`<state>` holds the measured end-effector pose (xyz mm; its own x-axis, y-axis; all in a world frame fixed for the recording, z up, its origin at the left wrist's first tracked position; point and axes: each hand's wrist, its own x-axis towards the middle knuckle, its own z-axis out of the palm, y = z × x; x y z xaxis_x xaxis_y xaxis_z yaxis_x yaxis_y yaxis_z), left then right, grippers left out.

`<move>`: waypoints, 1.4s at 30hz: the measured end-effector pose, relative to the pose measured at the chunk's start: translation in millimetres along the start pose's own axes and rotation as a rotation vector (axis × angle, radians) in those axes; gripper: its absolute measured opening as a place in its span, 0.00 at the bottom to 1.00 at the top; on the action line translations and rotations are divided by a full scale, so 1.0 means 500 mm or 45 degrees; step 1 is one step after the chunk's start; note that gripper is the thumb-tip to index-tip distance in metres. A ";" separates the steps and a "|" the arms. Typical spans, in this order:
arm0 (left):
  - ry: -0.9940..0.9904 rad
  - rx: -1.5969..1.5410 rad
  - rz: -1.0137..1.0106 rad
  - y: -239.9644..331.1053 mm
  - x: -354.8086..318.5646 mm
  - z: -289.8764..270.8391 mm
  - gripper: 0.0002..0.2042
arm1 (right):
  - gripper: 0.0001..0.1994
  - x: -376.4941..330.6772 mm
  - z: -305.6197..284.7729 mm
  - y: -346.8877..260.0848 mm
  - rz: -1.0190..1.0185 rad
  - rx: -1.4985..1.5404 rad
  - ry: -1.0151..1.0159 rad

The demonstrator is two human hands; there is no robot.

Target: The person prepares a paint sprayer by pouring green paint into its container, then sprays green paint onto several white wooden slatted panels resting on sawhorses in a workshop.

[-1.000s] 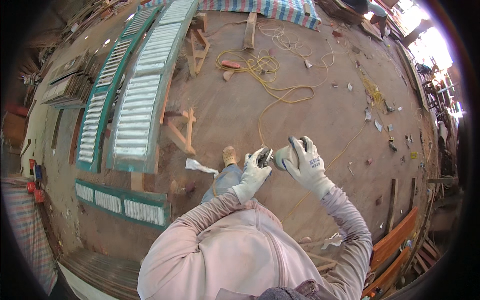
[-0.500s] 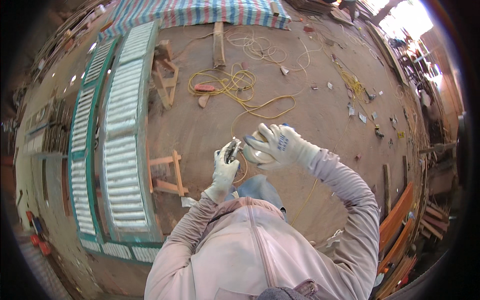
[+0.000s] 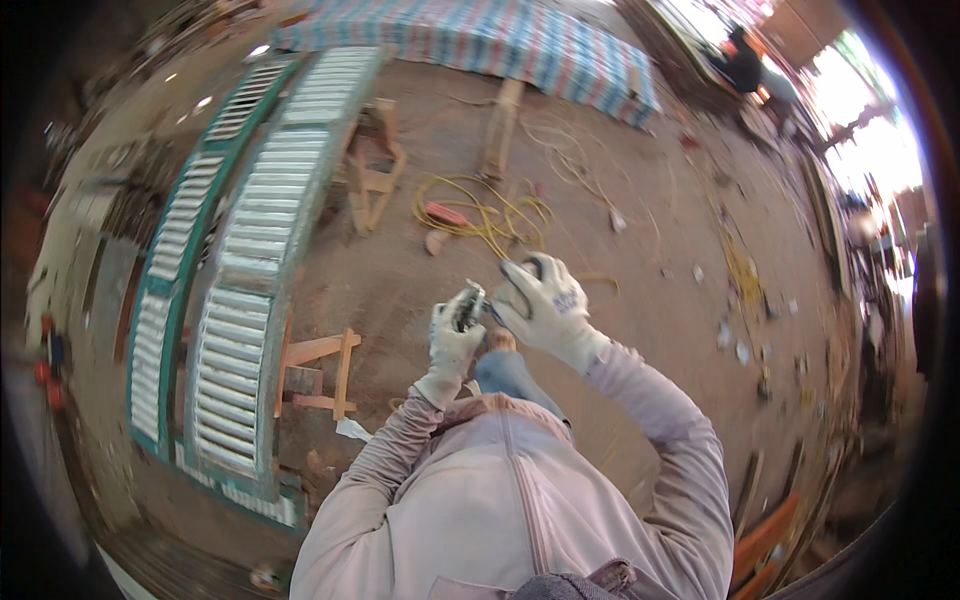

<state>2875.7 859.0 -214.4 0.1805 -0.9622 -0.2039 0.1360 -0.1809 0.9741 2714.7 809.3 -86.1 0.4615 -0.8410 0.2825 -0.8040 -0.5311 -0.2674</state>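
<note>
A small metallic tool (image 3: 468, 308) is held upright in the left hand (image 3: 455, 342), with the gloved fingers wrapped closely around its lower part. A pale rounded piece (image 3: 512, 303), perhaps a cup, is gripped from above by the right hand (image 3: 553, 312), fingers curled over it. Both are held just beside each other in front of the jacket; whether they touch cannot be told (the view is blurred there).

The step in hand is judged to be a two-handed handling of these pieces, and a steady left grip, with the right piece kept in line, seems to be called for. The louvred panel (image 3: 236, 367) is left untouched, well apart on the left.

Compared with half a second ago, the rounded piece is covered more by the right hand, and a foot (image 3: 498, 341) is now seen below the hands, where only a bent knee was shown.
</note>
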 end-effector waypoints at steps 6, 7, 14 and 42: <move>-0.063 0.037 0.070 0.077 0.105 0.082 0.31 | 0.29 0.131 -0.091 0.169 -0.541 0.112 -0.193; -0.014 0.053 0.041 0.081 0.120 0.094 0.31 | 0.28 0.156 -0.102 0.191 -0.618 0.121 -0.248; 0.689 -0.071 -0.011 0.084 0.186 0.193 0.28 | 0.33 0.265 -0.059 0.203 -0.390 0.148 -0.022; 0.741 0.276 -0.009 0.150 0.025 0.029 0.26 | 0.48 0.369 -0.086 0.095 -1.059 0.102 -0.864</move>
<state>2874.1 830.4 -142.3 0.6899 -0.7034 -0.1712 -0.0508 -0.2830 0.9578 2745.3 633.4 -7.3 0.9837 -0.0814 -0.1603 -0.1262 -0.9476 -0.2935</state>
